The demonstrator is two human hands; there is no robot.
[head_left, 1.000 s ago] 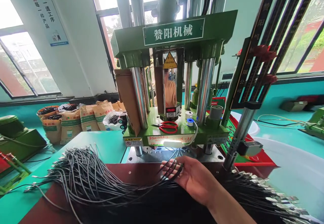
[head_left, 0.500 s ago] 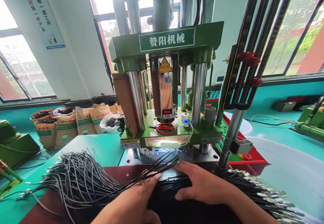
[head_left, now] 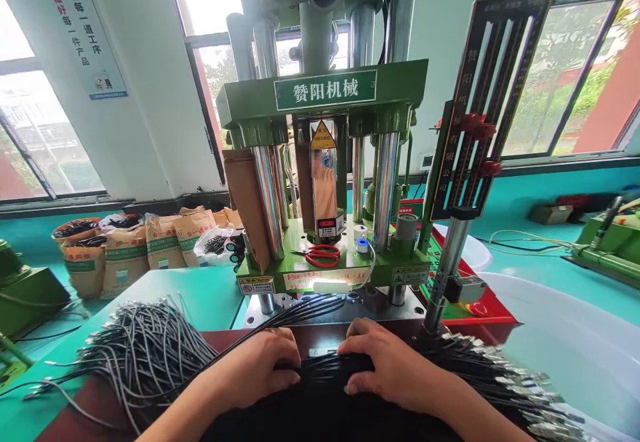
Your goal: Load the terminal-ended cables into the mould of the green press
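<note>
Seen from head height: left hand and right hand, both palm down, fingers curled, pressing on a thick bundle of black wires just in front of a green press machine. Red scissors on the machine's base. Brown sacks left of the machine.

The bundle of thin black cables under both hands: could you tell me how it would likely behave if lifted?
The bundle of thin black cables would probably sag, since its ends fan out loosely. Strands may slip free; nothing visibly ties them. The metal terminals might snag.
</note>
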